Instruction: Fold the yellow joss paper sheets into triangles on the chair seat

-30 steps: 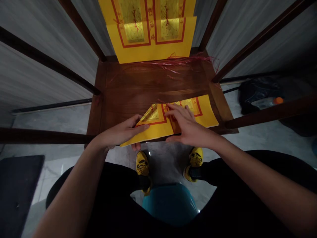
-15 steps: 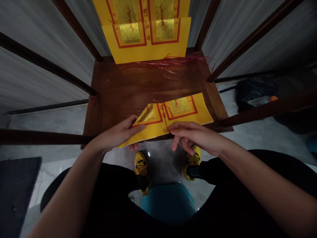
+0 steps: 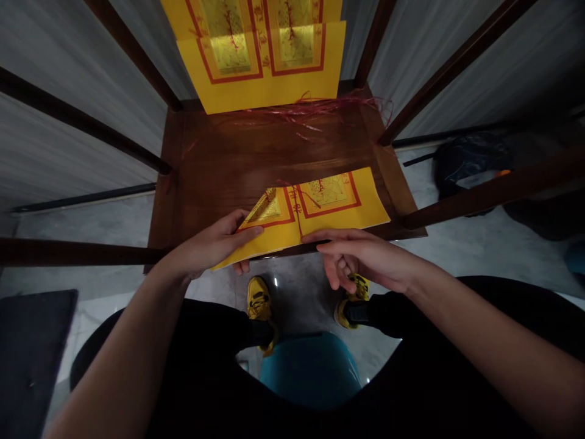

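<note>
Our left hand pinches one yellow paper sheaf, two shiny foil panels showing, at the smooth wooden board's front edge; our right hand meets thin red string, its grip unclear.

Joss paper at center is showing yellow margins, red borders and characters, patterned gold panels. Joss sheets up top are repeating that scheme. String strands, upper center, are reading pinkish red. Wooden board is showing reddish-brown grain. Sneakers, lower center, are showing yellow with black accents. Stool, bottom center, is reading teal.
</note>
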A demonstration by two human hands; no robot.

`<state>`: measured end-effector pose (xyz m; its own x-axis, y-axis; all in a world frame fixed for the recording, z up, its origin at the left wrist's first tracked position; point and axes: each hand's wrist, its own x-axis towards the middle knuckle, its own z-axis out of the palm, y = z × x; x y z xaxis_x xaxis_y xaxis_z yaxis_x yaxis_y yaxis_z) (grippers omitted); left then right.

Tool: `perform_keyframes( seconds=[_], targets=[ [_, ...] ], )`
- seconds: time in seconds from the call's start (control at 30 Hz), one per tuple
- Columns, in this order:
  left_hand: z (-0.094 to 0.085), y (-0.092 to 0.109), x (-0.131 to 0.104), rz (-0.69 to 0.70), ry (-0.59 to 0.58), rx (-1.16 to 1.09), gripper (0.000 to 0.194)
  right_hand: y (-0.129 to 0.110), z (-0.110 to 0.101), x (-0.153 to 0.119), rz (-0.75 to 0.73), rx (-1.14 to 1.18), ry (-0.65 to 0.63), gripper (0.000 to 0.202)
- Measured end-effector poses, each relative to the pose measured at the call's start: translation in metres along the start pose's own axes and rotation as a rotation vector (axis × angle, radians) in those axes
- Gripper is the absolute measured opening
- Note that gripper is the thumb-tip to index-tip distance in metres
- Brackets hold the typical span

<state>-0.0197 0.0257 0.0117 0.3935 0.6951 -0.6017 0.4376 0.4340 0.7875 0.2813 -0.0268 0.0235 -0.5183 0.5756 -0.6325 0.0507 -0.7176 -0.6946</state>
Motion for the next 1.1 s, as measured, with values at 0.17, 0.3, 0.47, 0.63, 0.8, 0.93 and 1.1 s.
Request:
perform_keyframes(
  seconds=[0.17,0.3,0.47,0.63,0.8,0.93,1.1],
  targets=[
    [-0.001,0.003,-0.001,-0.012,-0.021,0.064,0.056,0.006,-0.001,0.004,-0.281,-0.206,0.208,0.036],
    [-0.001,0.004,0.000,0.005,-0.054,0.075,0.049,0.013,-0.005,0.030,-0.791,-0.675,0.549,0.024],
    [-0.001,-0.002,0.001,0.033,-0.081,0.066,0.044,0.012,-0.010,0.069,-0.826,-1.092,0.568,0.050],
    [0.002,-0.005,0.001,0.042,-0.074,0.088,0.043,0.010,-0.004,0.093,-0.726,-1.264,0.561,0.072],
    [0.004,-0.006,-0.002,0.046,-0.099,0.054,0.044,0.004,-0.001,0.103,-0.720,-1.281,0.671,0.068],
    [0.004,-0.010,-0.007,0.063,-0.108,0.024,0.042,-0.006,-0.008,0.104,-0.790,-1.254,0.842,0.038],
    [0.007,-0.012,-0.013,0.091,-0.068,0.076,0.041,-0.022,-0.019,0.098,-0.749,-1.196,0.846,0.015]
  ],
)
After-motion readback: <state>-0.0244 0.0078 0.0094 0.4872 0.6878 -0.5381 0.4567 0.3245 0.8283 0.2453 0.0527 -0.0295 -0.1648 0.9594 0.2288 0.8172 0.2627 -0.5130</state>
